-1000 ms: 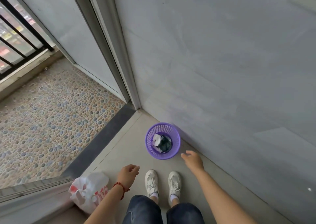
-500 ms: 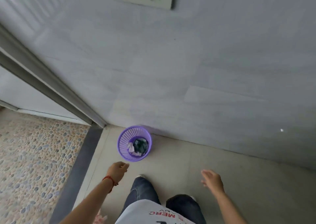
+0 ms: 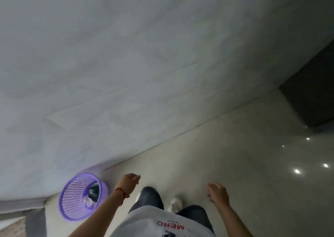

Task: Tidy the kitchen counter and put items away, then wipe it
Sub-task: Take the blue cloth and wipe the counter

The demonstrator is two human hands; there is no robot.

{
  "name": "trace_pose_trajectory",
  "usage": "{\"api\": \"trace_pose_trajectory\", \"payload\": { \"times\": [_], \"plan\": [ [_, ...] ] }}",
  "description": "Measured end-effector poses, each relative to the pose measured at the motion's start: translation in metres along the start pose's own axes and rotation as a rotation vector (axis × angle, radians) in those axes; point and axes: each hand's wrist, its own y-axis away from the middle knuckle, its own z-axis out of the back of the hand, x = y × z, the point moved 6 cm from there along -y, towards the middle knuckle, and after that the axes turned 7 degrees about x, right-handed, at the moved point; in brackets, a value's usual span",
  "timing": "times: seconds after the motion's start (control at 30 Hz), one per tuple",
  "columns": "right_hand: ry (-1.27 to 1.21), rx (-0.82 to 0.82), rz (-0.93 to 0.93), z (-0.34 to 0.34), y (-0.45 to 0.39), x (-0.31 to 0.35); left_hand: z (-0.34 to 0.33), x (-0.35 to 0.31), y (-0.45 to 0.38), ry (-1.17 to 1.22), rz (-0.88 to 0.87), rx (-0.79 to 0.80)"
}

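Two empty hands: left hand [image 3: 129, 181] loosely curled, right hand [image 3: 217, 193] with grip apart, nothing held. Purple bin [image 3: 82, 197] stands near left against the wall [image 3: 144, 64]. Bench out of view; I'd walk straight back, hands free.

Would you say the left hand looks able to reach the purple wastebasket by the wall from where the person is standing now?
Probably yes, with a bend. The left hand is empty and open, just beside the purple wastebasket, which stands on the floor against the wall. Nothing lies between them, though the basket sits lower than the hand.
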Motion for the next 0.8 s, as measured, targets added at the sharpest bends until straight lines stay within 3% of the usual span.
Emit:
{"api": "trace_pose_trajectory", "payload": {
  "times": [0.4, 0.63, 0.8],
  "plan": [
    [-0.808, -0.417, -0.272, 0.113, 0.028, -0.12, -0.142, -0.21, -0.067, -0.514, -0.158, 0.373],
    [-1.184, -0.66, -0.369, 0.115, 0.05, -0.149, -0.226, -0.322, -0.097, -0.722, -0.28, 0.564],
    [-1.359, -0.77, -0.462, 0.098, 0.066, -0.168, -0.297, -0.362, -0.09, -0.906, -0.353, 0.696]
  ]
}}
